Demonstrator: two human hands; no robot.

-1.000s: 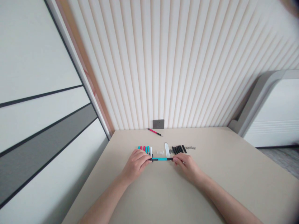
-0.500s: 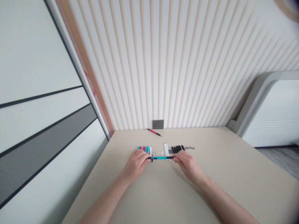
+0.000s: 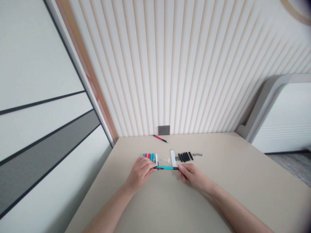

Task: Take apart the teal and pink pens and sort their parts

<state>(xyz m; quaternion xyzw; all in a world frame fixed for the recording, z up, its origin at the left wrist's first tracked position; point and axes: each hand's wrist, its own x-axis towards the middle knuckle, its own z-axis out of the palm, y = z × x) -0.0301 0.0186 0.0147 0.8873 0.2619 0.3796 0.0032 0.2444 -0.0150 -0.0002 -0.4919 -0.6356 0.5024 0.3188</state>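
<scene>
On the far left is a tall wall panel with a grey stripe (image 3: 48, 145). Next to it, the left hand (image 3: 140, 172) rests low on the counter (image 3: 225, 191). Its fingers are curled shut around the left end of a teal pen (image 3: 167, 168), which has a black tip (image 3: 157, 168) poking out at that end.

The pen lies flat and straight across, side to side, right in front of the person and between the two hands. Each hand holds one end, so both are about as near as each other. The right hand (image 3: 191, 174) pinches the other end with its fingers and thumb.

Just past the pen, on the far side, is a row of pink and teal markers (image 3: 149, 157) with a white marker (image 3: 156, 159) beside them. Then come small white caps (image 3: 165, 160) and a few white sticks (image 3: 173, 158), whose near ends almost touch the pen. To the right are black pen parts (image 3: 185, 157) and tiny grey bits (image 3: 197, 154). Farther off, by the wall socket (image 3: 164, 130), lies a red pen (image 3: 159, 138). A white box (image 3: 282, 116) stands at the far right.
</scene>
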